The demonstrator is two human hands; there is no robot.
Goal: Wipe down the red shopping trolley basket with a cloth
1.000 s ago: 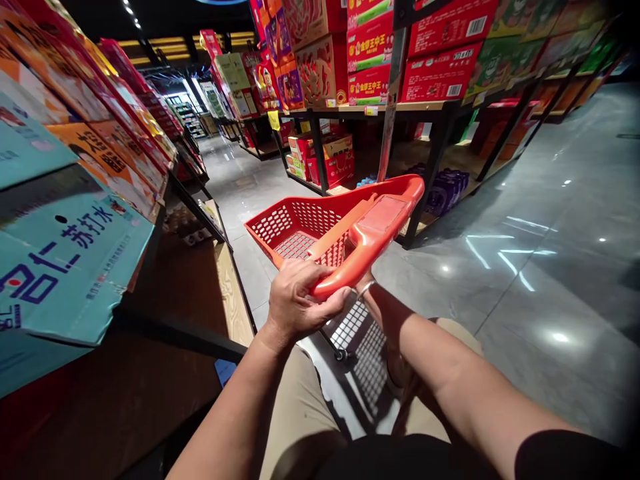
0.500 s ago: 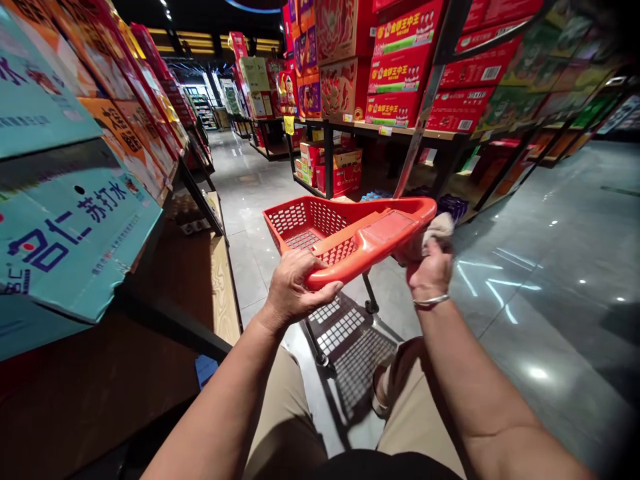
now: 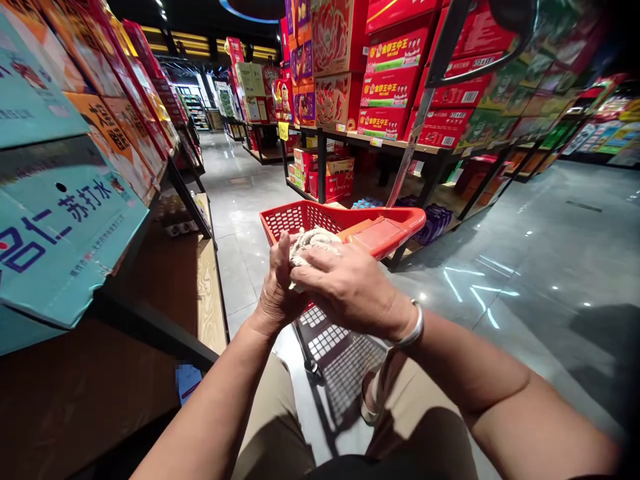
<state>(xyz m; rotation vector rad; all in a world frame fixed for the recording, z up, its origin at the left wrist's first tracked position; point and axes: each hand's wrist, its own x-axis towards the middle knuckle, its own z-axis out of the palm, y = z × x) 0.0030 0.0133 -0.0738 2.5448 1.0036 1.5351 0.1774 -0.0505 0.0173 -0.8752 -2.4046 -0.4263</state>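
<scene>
From the head camera, both hands meet in front of the body, just short of the near rim of a red perforated plastic shopping cart (image 3: 320, 217). The left hand (image 3: 277, 293) stands edge-on with its fingers pointing up, curled loosely around the near side of a bunched off-white cloth (image 3: 313, 239). The right hand (image 3: 350, 287) lies across from the other side, palm down, fingers spread over the cloth and pressing it against the left palm, so the cloth sits wedged between the two hands with its crumpled top showing above the fingers. A silver metal bangle (image 3: 414, 327) circles the right wrist. The cart's broad red handle bar (image 3: 385, 233) lies just beyond and to the right of the right hand, touched by neither hand. Below the hands the cart's dark wire lower rack (image 3: 340, 347) stands on the glossy grey tiled floor (image 3: 525, 267). Left of the left hand, a teal cardboard box with blue lettering (image 3: 60, 227) rests on a shelf.
</scene>
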